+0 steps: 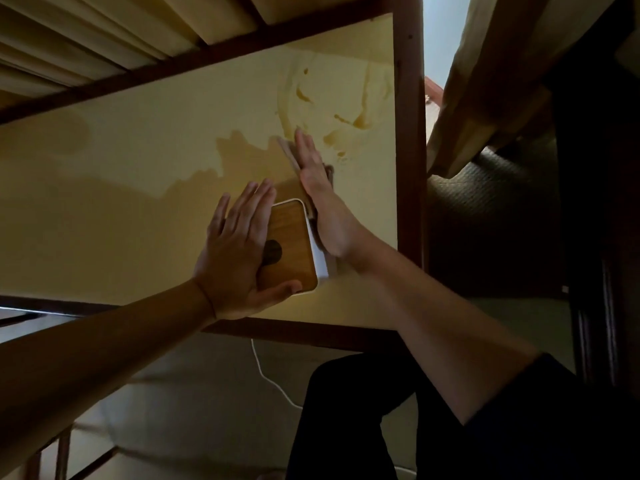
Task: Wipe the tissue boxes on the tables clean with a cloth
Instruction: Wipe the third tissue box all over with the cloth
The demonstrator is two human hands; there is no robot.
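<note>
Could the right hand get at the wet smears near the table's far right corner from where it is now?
Probably yes. The right hand lies flat along the tissue box's right side, a cloth under its fingers, fingertips already at the edge of the smears. Nothing stands between them on the table.

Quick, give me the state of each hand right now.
Left hand: open, fingers straight, flat against the tissue box.
Right hand: open, fingers straight, pressing the cloth against the box's side.

A white cable [266, 375] trails across the floor below the table [410, 168], near dark trousers [363, 427].
</note>
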